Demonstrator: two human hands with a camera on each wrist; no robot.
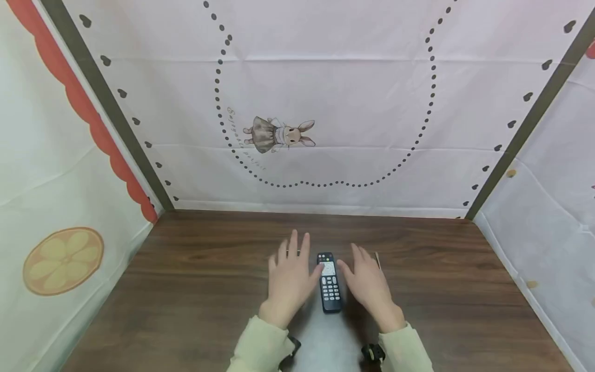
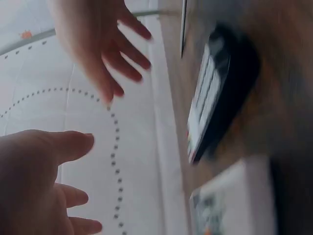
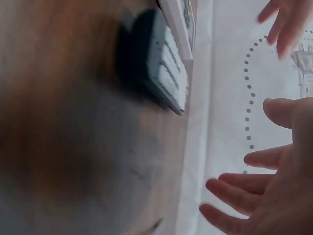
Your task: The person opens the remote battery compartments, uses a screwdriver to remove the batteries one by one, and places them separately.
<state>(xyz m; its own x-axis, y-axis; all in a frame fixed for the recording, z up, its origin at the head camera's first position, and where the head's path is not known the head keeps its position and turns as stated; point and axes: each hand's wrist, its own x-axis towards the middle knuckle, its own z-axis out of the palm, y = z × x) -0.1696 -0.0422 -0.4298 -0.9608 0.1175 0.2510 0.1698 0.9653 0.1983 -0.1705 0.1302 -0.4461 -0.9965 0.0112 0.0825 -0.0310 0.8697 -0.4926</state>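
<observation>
A black remote control (image 1: pixel 331 289) with white buttons lies on the wooden table between my two hands. My left hand (image 1: pixel 289 276) hovers to its left, fingers spread, its thumb overlapping the remote's edge in the head view. To the right is my right hand (image 1: pixel 370 283), fingers extended and holding nothing. The left wrist view shows a white box (image 2: pixel 234 200) with a printed side near the remote; in the head view my left hand mostly hides it. Beside my right hand's fingers, a thin stick-like thing (image 1: pixel 377 260) lies on the table, partly hidden.
The brown wooden table (image 1: pixel 209 310) is bordered by white printed cloth at the back (image 1: pixel 372 103) and on both sides. A rabbit picture (image 1: pixel 279 135) is printed on the back cloth. Dark bands wrap both wrists below the pale sleeves (image 1: pixel 262 343).
</observation>
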